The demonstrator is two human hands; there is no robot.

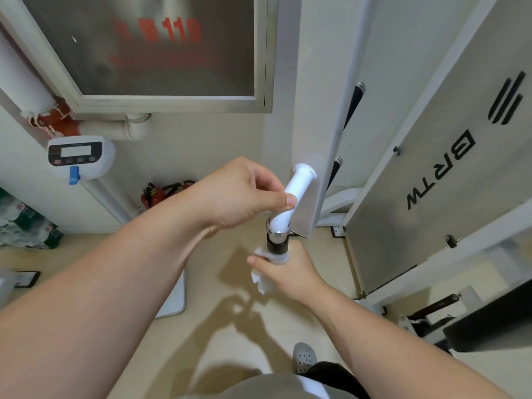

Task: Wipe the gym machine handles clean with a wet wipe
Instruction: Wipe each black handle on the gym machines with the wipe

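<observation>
A white bent arm (pixel 298 182) juts from the white machine post (pixel 322 110) and ends in a metal collar and a black handle grip (pixel 277 244). My left hand (pixel 239 194) holds the white arm just above the bend, thumb and fingers curled round it. My right hand (pixel 288 269) grips the black handle from below with a white wet wipe (pixel 262 280) wrapped round it; part of the wipe hangs out to the left of the hand. Most of the grip is hidden inside my right hand.
A grey machine panel (pixel 437 168) with black letters stands at the right, with two more black handles (pixel 355 102) behind the post. A cabinet with red print (pixel 161 47), a wall scale (pixel 77 156) and fire extinguishers (pixel 164 191) lie to the left. My shoe (pixel 303 357) stands on the beige floor.
</observation>
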